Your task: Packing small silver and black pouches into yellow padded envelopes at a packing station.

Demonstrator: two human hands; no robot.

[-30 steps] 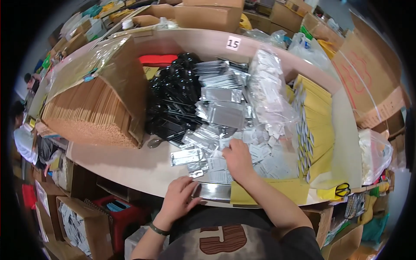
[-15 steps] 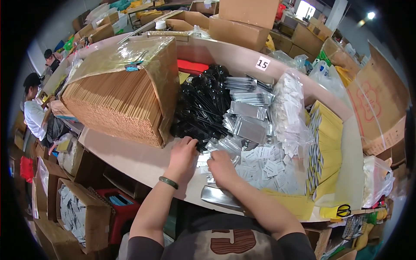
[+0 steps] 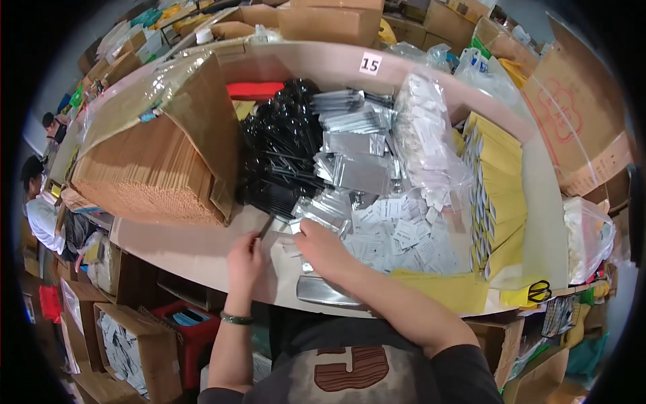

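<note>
Cardboard cartons and bulging bags crowd round a curved, pale table (image 3: 178, 248) with a raised wall at the back. At the near side, the left hand (image 3: 247, 259) has thumb and fingers pinched on one end of a thin dark stick (image 3: 267, 226), which points away toward the black spoons (image 3: 282, 151). Near it, the right hand (image 3: 323, 249) is half curled, fingertips at the small shiny packets (image 3: 324, 210); whether it grips one, I cannot tell. Toward the body lies a shiny metal tray (image 3: 326, 291).

On the left, a large open carton (image 3: 214, 111), its top wrapped in clear plastic, is packed tight with brown paper edges (image 3: 145, 176). Beyond the spoons' right side lie flat silvery sleeves (image 3: 360, 174), then a clear bag (image 3: 431, 135) full of white packets. White slips (image 3: 398, 232) spread below the bag, and yellow envelopes (image 3: 501, 195) stand in a row at the right. Below the table, another carton (image 3: 161, 350) holds pale slips.

Black-handled scissors (image 3: 540, 291) rest at the right corner; a person in a white top (image 3: 44, 222) sits far left.

A white label (image 3: 369, 63) with a printed number is fixed to the back wall; the slips' print is too small to read.
</note>
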